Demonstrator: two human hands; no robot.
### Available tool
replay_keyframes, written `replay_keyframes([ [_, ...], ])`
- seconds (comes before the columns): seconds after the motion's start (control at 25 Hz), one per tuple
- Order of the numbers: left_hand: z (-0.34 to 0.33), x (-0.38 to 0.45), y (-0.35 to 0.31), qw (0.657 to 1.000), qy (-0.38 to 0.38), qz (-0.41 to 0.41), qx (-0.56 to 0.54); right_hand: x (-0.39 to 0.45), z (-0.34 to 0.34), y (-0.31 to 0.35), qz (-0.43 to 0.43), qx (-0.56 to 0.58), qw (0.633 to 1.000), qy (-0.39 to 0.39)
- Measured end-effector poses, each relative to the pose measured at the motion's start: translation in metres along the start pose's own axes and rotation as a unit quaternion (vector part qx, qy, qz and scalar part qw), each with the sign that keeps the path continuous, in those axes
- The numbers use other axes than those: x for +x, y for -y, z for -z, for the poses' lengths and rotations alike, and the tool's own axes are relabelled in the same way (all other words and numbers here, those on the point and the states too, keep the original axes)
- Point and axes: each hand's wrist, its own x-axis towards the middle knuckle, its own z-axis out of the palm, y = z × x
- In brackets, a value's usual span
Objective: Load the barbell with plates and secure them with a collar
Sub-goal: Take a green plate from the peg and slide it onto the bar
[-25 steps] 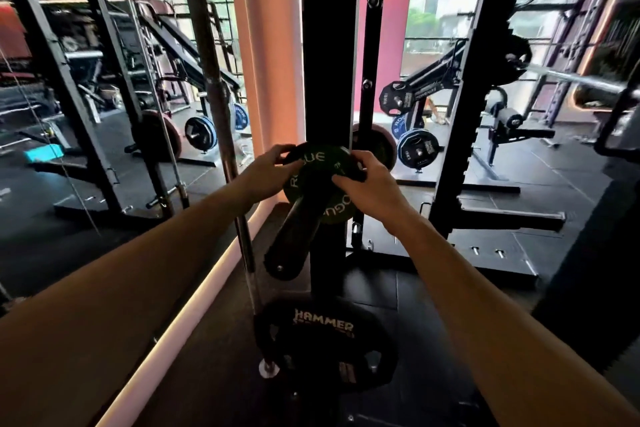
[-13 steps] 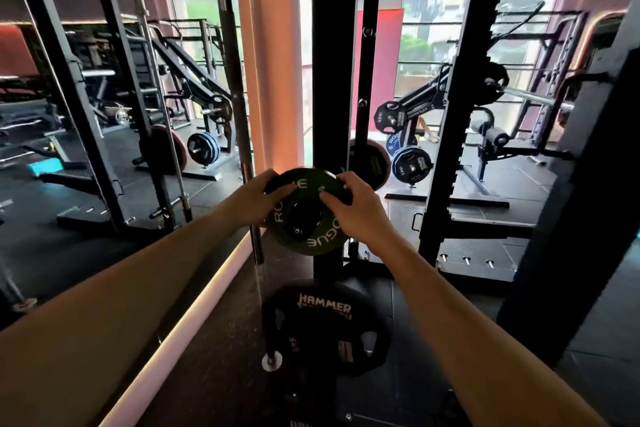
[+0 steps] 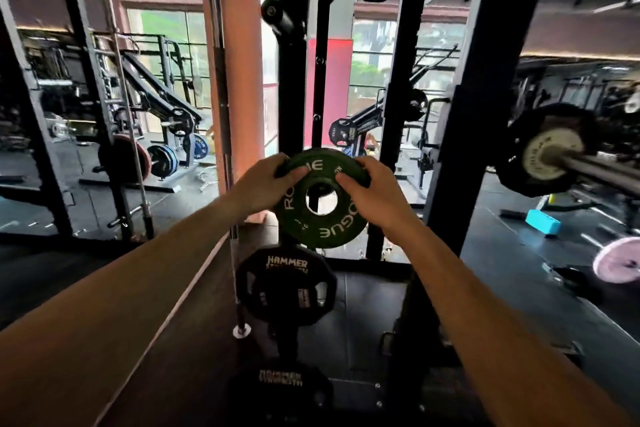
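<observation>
Dark rubber floor (image 3: 502, 263) runs under the black rack uprights (image 3: 294, 80) ahead of us, with windows and more gym machines behind them. We count one green plate (image 3: 322, 218) in our hands, two black plates (image 3: 285, 288) stored one below the other on the rack low in front, and one loaded barbell (image 3: 588, 166) at the right edge carrying a large black plate with a pale small plate outside it. One pink plate (image 3: 620, 260) lies on the floor at far right, near one blue block (image 3: 542, 222).

Grip state: both hands grasp the green plate. The left hand (image 3: 266, 184) curls its fingers over the upper left rim, with the thumb on the face. The right hand (image 3: 374, 194) curls over the upper right rim in the same manner. We hold the plate upright at mid-height, clear of the rack, its centre hole open and showing the background through it.

Compared with half a second ago, the green plate sits higher in the view and free of any peg, our head has turned right, and the loaded barbell has come into sight.
</observation>
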Motion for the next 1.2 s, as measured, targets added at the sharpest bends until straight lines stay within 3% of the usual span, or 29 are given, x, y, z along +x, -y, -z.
replay_keyframes([
  [0.32,-0.138,-0.016,-0.139,0.984,0.112,-0.081,-0.117,-0.099,0.184,0.008,-0.046,-0.057,0.986,-0.147],
  [0.64,-0.301,-0.033,-0.278,0.962,0.170,-0.140,-0.159,-0.179,0.375,-0.020,-0.073,-0.108,0.969,-0.212],
  [0.92,-0.398,-0.023,-0.345,0.969,0.120,-0.128,-0.177,-0.173,0.495,-0.070,-0.057,-0.095,0.977,-0.180],
  [1.2,-0.429,-0.006,-0.354,0.979,0.023,-0.100,-0.176,-0.130,0.516,-0.120,-0.023,0.003,0.991,-0.132],
])
